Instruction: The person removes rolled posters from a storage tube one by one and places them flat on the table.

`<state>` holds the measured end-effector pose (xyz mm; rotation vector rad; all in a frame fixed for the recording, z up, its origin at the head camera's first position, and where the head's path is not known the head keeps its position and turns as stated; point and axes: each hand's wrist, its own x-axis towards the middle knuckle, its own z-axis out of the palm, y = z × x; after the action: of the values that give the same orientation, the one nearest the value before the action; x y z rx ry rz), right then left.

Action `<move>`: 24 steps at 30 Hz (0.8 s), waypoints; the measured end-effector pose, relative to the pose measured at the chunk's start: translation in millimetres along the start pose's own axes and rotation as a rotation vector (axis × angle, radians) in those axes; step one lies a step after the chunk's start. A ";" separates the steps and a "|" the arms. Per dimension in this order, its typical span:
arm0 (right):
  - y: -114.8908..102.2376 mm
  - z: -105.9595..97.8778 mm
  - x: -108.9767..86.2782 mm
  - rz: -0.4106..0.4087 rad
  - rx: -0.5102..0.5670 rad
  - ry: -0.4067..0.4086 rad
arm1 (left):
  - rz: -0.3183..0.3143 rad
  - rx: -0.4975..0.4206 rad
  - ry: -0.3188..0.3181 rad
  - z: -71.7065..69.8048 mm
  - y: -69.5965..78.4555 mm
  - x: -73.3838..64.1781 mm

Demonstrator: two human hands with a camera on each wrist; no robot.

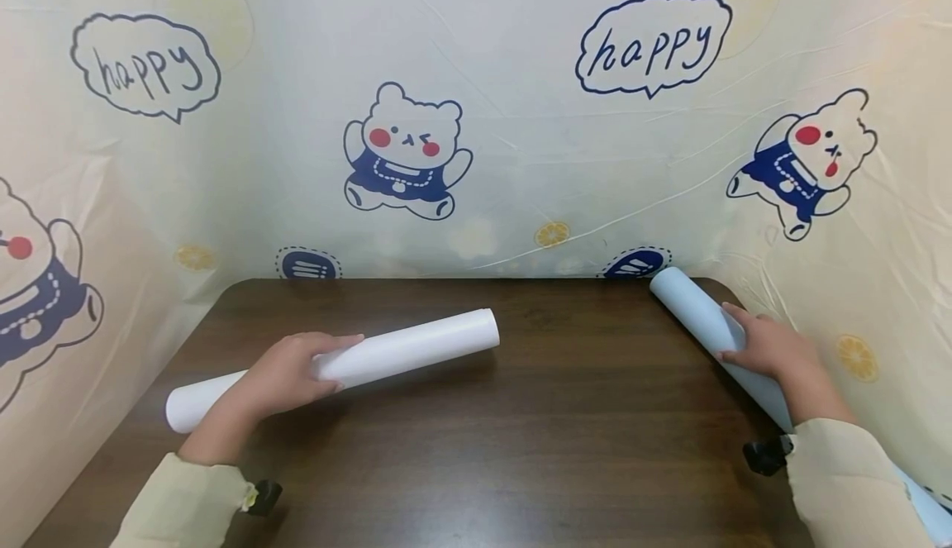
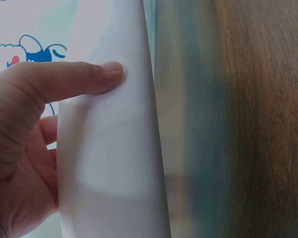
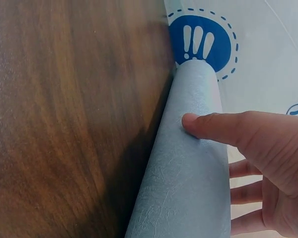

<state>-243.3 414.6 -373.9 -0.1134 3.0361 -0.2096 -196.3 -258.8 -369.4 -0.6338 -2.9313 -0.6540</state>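
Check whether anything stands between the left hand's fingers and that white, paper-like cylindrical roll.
Nothing visible does: the left hand grips the white, paper-like cylindrical roll directly, fingers against its surface.

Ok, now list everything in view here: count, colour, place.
Table: one, brown, lower middle.
White roll: one, white, over the table's left side.
Blue roll: one, light blue, along the table's right edge.
Patterned sheeting: piece count unclear, pale, behind and beside the table.
Bear prints: three, navy and red, on the sheeting.
"Happy" bubbles: two, navy, upper sheeting.
Citrus-like prints: five, orange or faint yellow, on sheeting.
Badge prints: two, navy, table's far edge.
Wrist devices: two, black, at wrists.
Sleeves: two, cream, forearms.
Left hand: one, gripping the white roll.
Right hand: one, gripping the blue roll.
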 end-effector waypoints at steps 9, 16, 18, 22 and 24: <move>-9.8 -5.7 -1.3 0.007 0.005 0.021 | 0.019 -0.002 0.014 1.4 0.3 2.8; -35.5 -6.6 -2.4 -0.077 -0.018 0.150 | 0.032 -0.010 0.017 5.9 4.0 7.0; -45.7 -3.2 -2.2 -0.119 -0.027 0.201 | 0.038 -0.017 0.026 6.9 6.3 9.6; -70.0 9.2 -1.0 -0.198 -0.006 0.295 | 0.049 -0.040 0.045 8.7 12.5 16.7; -82.7 18.3 0.6 -0.245 0.023 0.344 | 0.053 -0.051 0.052 9.8 16.5 20.9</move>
<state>-236.5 330.5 -380.4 -0.4976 3.3529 -0.3122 -208.5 -233.1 -368.6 -0.6861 -2.8477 -0.7305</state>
